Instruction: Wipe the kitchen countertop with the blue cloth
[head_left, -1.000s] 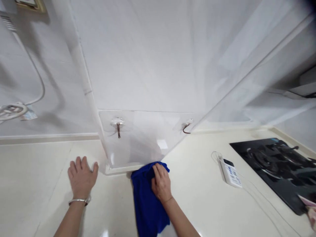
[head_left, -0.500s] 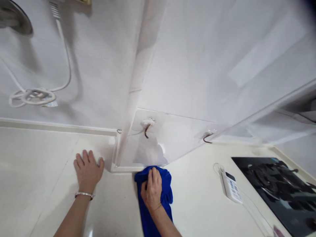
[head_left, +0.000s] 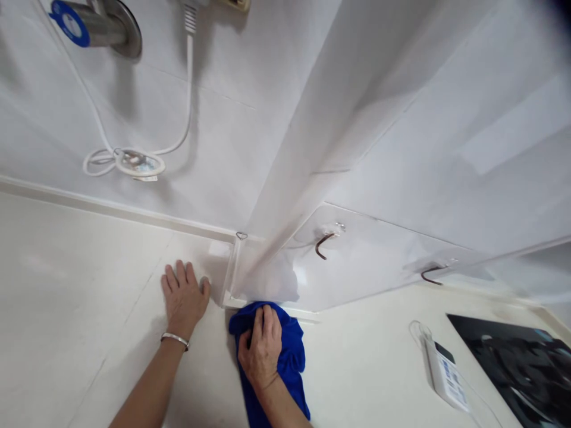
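The right hand (head_left: 263, 348) presses the blue cloth (head_left: 289, 351), fingers bent over it, against the foot of the wall column (head_left: 312, 154). Left of the column, the left hand (head_left: 184, 300) lies on the countertop (head_left: 370, 368), fingers spread, grasping nothing.

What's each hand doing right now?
Left hand: open, palm down on the countertop, holding nothing.
Right hand: fingers bent, pressing on the blue cloth; whether it grips it, can't tell.
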`<move>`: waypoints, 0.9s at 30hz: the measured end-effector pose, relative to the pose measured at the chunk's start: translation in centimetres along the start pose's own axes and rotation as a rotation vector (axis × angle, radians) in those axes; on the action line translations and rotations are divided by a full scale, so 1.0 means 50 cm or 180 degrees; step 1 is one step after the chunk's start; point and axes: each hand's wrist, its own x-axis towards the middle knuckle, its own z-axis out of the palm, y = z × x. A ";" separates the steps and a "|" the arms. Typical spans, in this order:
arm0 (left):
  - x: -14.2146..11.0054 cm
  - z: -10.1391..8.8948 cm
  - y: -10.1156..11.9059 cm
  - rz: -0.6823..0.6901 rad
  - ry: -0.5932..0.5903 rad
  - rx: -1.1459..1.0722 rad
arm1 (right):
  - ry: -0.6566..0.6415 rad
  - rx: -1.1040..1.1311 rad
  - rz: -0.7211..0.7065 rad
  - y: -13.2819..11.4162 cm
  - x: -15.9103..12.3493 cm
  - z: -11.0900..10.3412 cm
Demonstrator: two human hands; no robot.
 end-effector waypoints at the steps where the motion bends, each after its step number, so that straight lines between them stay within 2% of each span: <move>1: 0.000 0.000 0.000 0.0006 -0.0001 0.0012 | -0.0019 0.0004 -0.0029 -0.006 0.003 0.000; 12: -0.003 -0.001 0.001 -0.0008 -0.0063 0.0102 | -0.0110 0.0169 -0.0223 -0.053 0.022 0.003; 20: -0.002 -0.002 -0.003 -0.0027 -0.0182 0.0106 | -0.0202 0.0394 -0.0378 -0.106 0.040 0.034; 23: 0.000 -0.001 -0.009 -0.0034 -0.0243 0.0114 | -0.0155 0.0495 -0.0484 -0.107 0.051 0.036; 27: 0.002 -0.001 -0.013 -0.0027 -0.0224 0.0096 | -0.0154 0.0693 -0.0554 -0.085 0.058 0.023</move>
